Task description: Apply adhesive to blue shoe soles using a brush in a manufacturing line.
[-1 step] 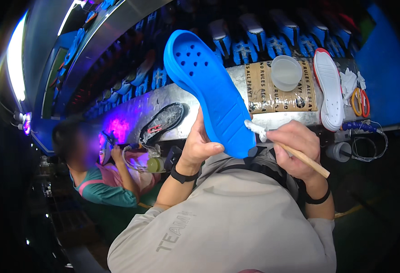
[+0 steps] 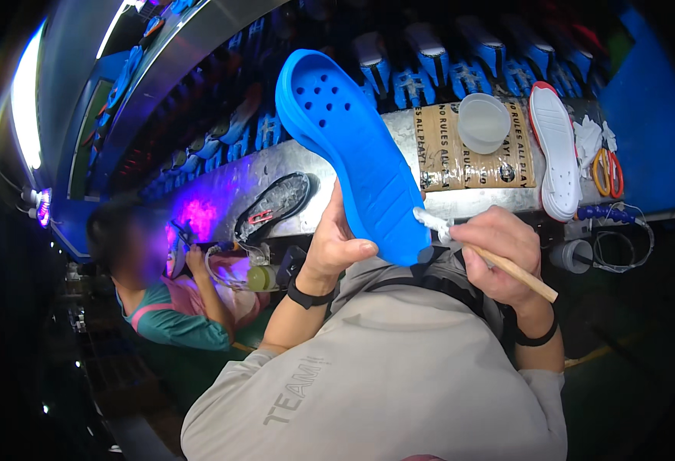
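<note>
A bright blue shoe sole (image 2: 360, 165) is gripped by my left hand (image 2: 336, 244), its thumb over the left edge near the narrow end. Small round holes dot the sole's wide far end, and slanted grooves cross its middle. My right hand (image 2: 505, 250) is closed around a wooden-handled brush (image 2: 510, 273), whose white, seemingly wrapped head touches the sole's right edge near the narrow end. The fingers of my left hand behind the sole are hidden.
Beyond my hands runs a metal bench (image 2: 379, 180) with a dark sole (image 2: 277, 206), a translucent cup (image 2: 483, 123) on taped cardboard (image 2: 439, 157), a white sole (image 2: 554, 154) and scissors (image 2: 608, 173). Racked shoes (image 2: 429, 54) stand behind. A co-worker (image 2: 176, 300) sits at left.
The brush head has slid slightly toward me along the sole's right edge. My left hand and the blue sole are nearly still.
</note>
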The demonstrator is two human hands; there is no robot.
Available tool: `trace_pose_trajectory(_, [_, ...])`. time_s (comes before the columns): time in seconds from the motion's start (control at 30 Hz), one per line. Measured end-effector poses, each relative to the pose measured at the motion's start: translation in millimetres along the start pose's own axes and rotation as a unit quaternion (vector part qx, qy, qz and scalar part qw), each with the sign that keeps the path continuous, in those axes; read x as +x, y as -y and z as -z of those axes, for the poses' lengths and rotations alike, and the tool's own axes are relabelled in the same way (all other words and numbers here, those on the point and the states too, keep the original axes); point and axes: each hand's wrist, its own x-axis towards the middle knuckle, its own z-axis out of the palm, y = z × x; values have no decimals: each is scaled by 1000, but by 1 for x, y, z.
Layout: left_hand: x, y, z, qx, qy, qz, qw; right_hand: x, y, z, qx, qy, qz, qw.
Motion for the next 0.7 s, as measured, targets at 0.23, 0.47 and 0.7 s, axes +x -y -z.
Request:
trace_pose_trajectory(0.23, [-7, -6, 9, -113, 43, 8, 993, -10, 7, -6, 144, -104, -113, 978])
trace_pose_trajectory(0.47, [-17, -16, 44, -276, 67, 67, 956, -25, -44, -44, 128, -194, -284, 930])
trace_pose_trajectory(0.7, [0, -94, 72, -180, 193, 53, 963, -34, -92, -79, 50, -145, -276, 949])
